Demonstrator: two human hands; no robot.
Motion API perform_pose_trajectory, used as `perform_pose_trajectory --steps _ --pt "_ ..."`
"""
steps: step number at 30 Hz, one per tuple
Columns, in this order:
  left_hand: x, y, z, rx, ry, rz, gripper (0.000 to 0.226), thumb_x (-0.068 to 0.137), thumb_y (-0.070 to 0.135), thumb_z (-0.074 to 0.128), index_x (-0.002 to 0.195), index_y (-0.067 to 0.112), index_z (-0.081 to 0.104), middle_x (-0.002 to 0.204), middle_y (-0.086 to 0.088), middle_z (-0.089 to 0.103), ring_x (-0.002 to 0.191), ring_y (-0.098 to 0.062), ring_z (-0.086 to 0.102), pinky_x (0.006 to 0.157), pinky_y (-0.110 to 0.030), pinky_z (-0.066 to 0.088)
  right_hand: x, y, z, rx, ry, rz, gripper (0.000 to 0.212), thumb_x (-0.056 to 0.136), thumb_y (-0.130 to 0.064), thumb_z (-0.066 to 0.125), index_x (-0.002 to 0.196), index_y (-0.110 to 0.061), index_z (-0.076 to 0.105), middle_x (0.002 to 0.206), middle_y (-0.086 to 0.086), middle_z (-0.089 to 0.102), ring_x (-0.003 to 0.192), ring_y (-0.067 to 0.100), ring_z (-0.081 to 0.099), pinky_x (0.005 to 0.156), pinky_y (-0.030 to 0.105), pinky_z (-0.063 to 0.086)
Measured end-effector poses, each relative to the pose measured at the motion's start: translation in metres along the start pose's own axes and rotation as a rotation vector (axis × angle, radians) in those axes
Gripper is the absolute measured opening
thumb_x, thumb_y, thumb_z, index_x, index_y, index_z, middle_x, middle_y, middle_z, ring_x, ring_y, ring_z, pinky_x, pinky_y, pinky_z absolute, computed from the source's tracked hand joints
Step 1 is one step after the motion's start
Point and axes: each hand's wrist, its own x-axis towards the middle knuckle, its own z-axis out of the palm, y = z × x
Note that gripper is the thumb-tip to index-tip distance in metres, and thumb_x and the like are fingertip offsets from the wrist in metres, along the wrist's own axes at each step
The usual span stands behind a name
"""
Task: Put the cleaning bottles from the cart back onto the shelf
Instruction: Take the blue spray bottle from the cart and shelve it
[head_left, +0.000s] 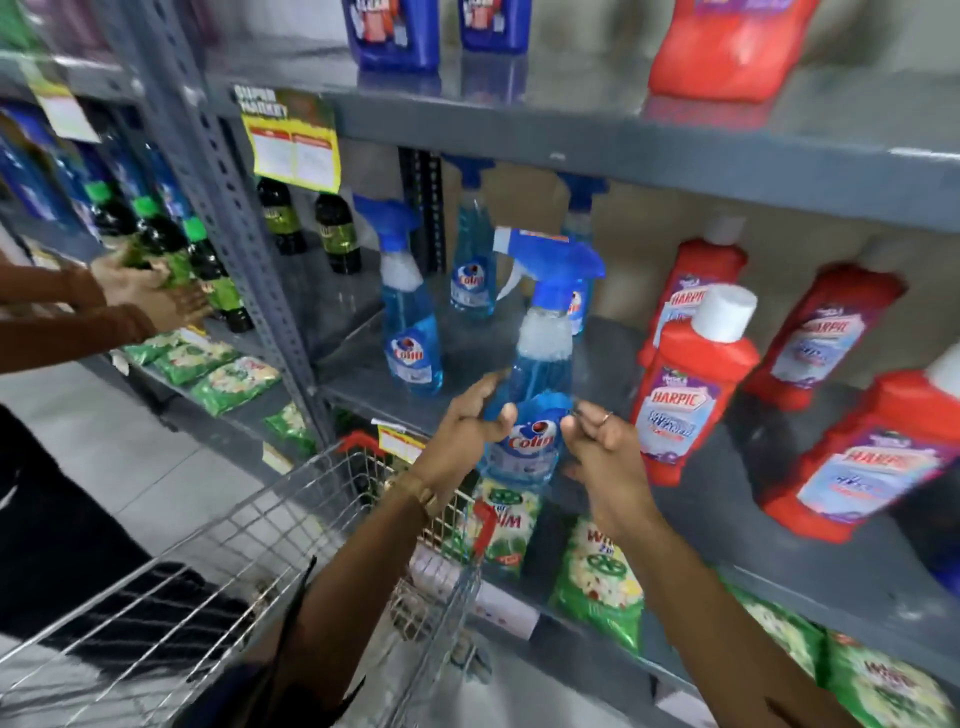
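Observation:
A blue Colin spray bottle (543, 358) with a blue-and-white trigger stands upright at the front edge of the grey middle shelf (597, 353). My left hand (467, 426) grips its lower left side with the thumb on the label. My right hand (608, 452) closes on its lower right side, fingers curled. More Colin spray bottles (410, 332) stand further back on the same shelf. The wire cart (260, 545) sits below my left arm; its contents are mostly hidden.
Red Harpic bottles (685, 405) stand to the right of the spray bottle on the same shelf. Green detergent packets (597, 582) fill the shelf below. Another person's hands (150, 296) handle green-capped dark bottles on the left shelving. Blue and red jugs sit on the top shelf.

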Motion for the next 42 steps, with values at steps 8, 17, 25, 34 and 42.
perform_pose_trajectory --steps 8,17,25,34,42 --pt "0.074 -0.021 -0.003 0.142 0.016 0.062 0.034 0.095 0.002 0.046 0.128 0.009 0.048 0.129 -0.010 0.057 0.107 -0.004 0.062 0.092 -0.023 0.052 0.067 0.026 0.001 -0.056 0.203 -0.046 0.037 0.094 0.002 0.048 0.131 -0.001 0.051 0.132 0.020 0.058 0.119 0.035 0.056 0.100 0.058 0.045" --pt "0.081 -0.043 0.002 0.131 0.047 0.049 0.046 0.099 0.014 0.038 0.144 0.016 0.030 0.142 -0.004 0.046 0.124 -0.012 0.053 0.103 -0.025 0.046 0.081 0.039 -0.005 -0.317 0.170 -0.170 0.043 0.094 -0.012 0.053 0.137 -0.007 0.044 0.136 0.013 0.055 0.121 0.021 0.055 0.103 0.040 0.047" --pt "0.043 -0.109 -0.029 1.339 0.085 0.040 0.074 0.092 0.059 0.014 0.150 0.013 0.006 0.161 -0.006 0.009 0.149 -0.018 -0.003 0.119 -0.035 -0.013 0.082 0.059 -0.007 -0.514 0.110 -0.195 0.070 0.074 -0.013 0.078 0.134 -0.010 0.043 0.119 0.000 0.062 0.109 0.014 0.058 0.091 0.023 0.044" --pt "0.029 -0.121 -0.034 1.441 0.054 0.083 0.087 0.078 0.074 -0.010 0.144 0.017 -0.014 0.158 -0.001 -0.009 0.148 -0.017 -0.010 0.122 -0.035 -0.007 0.084 0.069 0.001 -0.506 0.182 -0.188 0.043 0.073 -0.009 0.078 0.111 -0.007 0.059 0.110 0.010 0.070 0.097 0.017 0.065 0.080 0.016 0.046" --pt "0.005 -0.118 -0.012 1.337 0.133 0.128 0.090 0.084 0.069 0.006 0.148 0.007 -0.003 0.159 -0.012 -0.004 0.148 -0.025 -0.010 0.122 -0.033 -0.011 0.039 0.071 -0.014 -0.442 0.111 -0.155 0.066 0.075 -0.015 0.078 0.133 -0.008 0.047 0.136 0.005 0.053 0.125 0.015 0.048 0.106 0.032 0.041"
